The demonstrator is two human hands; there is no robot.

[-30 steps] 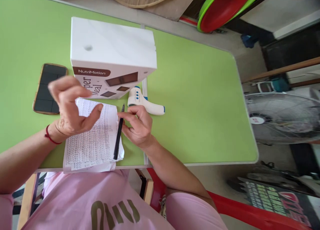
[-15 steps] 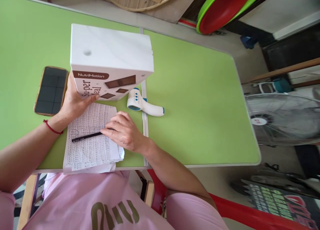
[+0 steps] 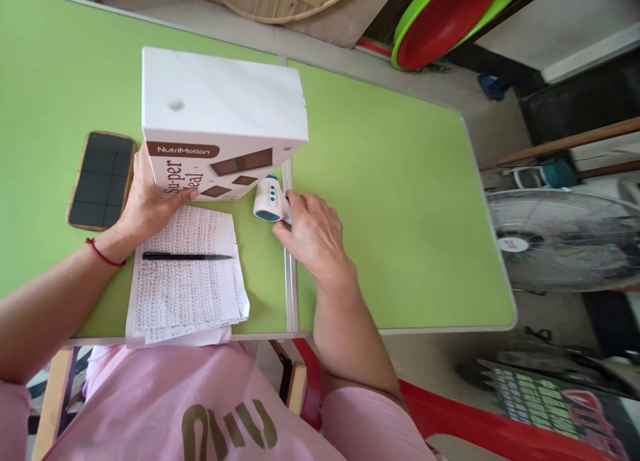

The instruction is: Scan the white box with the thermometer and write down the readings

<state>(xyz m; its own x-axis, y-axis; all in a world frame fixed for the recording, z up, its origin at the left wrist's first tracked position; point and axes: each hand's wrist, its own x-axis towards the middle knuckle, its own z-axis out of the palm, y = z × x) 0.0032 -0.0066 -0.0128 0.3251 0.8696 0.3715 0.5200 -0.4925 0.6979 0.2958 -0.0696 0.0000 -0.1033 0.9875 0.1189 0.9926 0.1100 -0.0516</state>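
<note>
My left hand (image 3: pixel 150 197) grips the lower left edge of a white box (image 3: pixel 225 101) marked NutriMotion, thumb on its printed front. The box stands upright on the green table. To its right, my right hand (image 3: pixel 314 233) is closed around the handle of a white and blue infrared thermometer (image 3: pixel 269 199); the hand hides most of the handle. A black pen (image 3: pixel 187 256) lies across handwritten sheets of paper (image 3: pixel 190 297) in front of the box. Left of my left hand rests a phone (image 3: pixel 101 181) in a tan case, screen dark.
The green table (image 3: pixel 400 214) has a metal seam (image 3: pixel 291 294) near the thermometer. A floor fan (image 3: pixel 560 241) stands beyond its right edge. Red and green basins (image 3: pixel 445 24) lean behind the table. A red chair (image 3: pixel 465 411) is beside me at lower right.
My right hand has let go of the pen, which now lies flatter across the paper, and has moved right onto the thermometer's handle. My left hand and the box have stayed in place.
</note>
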